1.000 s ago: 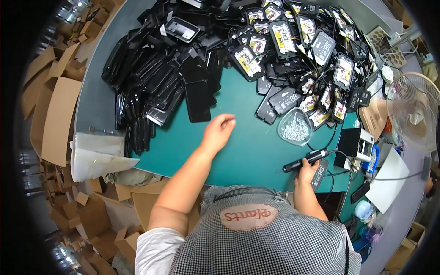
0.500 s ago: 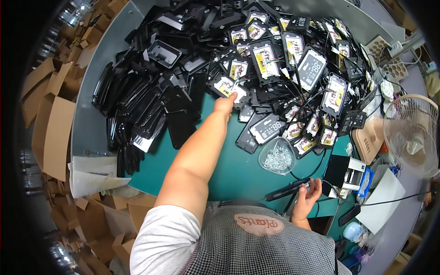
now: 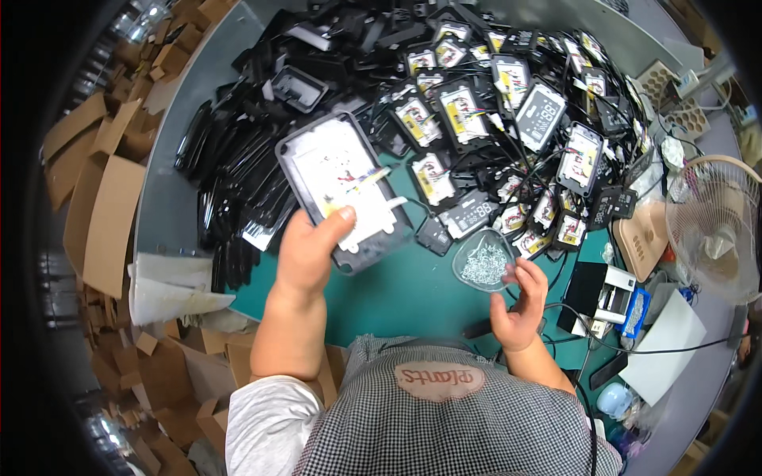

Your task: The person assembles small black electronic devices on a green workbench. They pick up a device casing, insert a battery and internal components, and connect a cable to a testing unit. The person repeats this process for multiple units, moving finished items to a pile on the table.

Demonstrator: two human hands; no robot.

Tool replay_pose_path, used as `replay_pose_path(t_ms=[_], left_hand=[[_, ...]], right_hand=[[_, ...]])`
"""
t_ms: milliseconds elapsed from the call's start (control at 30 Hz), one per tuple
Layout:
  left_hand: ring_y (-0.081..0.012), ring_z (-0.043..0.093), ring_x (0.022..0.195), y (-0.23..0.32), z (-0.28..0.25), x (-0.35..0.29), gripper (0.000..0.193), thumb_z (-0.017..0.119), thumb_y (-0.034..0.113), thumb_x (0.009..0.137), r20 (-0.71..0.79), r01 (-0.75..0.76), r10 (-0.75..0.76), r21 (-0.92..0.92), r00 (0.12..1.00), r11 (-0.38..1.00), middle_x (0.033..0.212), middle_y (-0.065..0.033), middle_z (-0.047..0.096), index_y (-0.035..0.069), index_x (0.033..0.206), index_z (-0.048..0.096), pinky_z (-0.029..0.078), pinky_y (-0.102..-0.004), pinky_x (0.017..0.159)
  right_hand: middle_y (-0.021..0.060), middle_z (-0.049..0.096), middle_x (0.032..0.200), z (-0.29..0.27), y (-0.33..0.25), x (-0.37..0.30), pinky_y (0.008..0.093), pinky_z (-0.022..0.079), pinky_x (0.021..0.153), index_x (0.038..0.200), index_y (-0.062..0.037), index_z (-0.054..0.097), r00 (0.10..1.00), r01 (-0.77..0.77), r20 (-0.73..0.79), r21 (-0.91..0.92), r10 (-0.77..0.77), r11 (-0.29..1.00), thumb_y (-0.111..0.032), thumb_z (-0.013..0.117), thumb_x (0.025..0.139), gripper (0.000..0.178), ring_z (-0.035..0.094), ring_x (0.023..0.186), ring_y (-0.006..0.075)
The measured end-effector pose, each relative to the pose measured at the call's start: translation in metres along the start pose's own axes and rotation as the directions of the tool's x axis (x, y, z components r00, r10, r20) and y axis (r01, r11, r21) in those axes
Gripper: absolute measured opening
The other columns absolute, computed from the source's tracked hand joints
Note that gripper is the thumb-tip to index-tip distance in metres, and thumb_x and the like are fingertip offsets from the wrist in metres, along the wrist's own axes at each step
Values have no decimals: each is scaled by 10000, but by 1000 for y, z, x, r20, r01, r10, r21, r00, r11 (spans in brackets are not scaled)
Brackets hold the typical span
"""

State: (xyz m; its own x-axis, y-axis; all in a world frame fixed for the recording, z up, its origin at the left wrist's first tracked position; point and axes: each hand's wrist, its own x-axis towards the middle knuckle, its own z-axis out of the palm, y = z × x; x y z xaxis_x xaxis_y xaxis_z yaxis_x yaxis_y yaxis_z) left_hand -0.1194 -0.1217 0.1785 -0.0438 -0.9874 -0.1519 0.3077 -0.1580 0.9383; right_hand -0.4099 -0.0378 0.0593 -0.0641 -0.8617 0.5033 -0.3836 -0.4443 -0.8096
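left hand gripping a black device shell, left of the screw bowl; right hand kinda open, fingers loose, beside that bowl

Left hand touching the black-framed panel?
Touching. The head view shows it: the left hand grips the panel near its lower left edge, thumb lying over the white face with no gap visible.

Assembly workshop, piled electronics, screws, cardboard boxes
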Motion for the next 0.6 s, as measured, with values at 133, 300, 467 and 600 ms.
replay_pose_path(t_ms=[133,300,467,600], left_hand=[[-188,633,1032,-15,-7,-54,375,590,119,927,91,181,-180,-6,979,983,1163,-127,657,-64,1254,568,504,-329,901],[-173,609,1103,-43,-21,-112,392,567,157,966,275,500,-498,68,822,863,1237,-97,625,-24,1313,542,485,-316,945],[-76,548,596,-79,-87,-111,412,432,394,1039,169,197,-219,136,961,971,798,-29,611,32,1046,629,417,-209,496],[-283,518,1222,-134,-156,-48,703,731,396,846,-356,200,143,765,924,612,1351,-170,511,56,1393,451,427,-394,1040]], right_hand=[[268,394,1431,35,-33,22,509,417,1040,1407,-156,456,893,449,89,-222,-441,865,-114,813,707,787,450,1291,433],[150,593,1293,61,-80,22,490,339,1099,1210,-258,661,742,620,382,-82,-550,780,-241,623,841,372,547,1239,337],[138,688,1047,82,-84,-6,312,525,779,1137,-8,661,852,116,505,79,-141,990,-63,742,733,416,678,895,266],[67,677,1002,88,-92,-43,267,495,784,1133,58,616,813,-533,399,220,423,817,-72,699,898,282,598,855,107]])
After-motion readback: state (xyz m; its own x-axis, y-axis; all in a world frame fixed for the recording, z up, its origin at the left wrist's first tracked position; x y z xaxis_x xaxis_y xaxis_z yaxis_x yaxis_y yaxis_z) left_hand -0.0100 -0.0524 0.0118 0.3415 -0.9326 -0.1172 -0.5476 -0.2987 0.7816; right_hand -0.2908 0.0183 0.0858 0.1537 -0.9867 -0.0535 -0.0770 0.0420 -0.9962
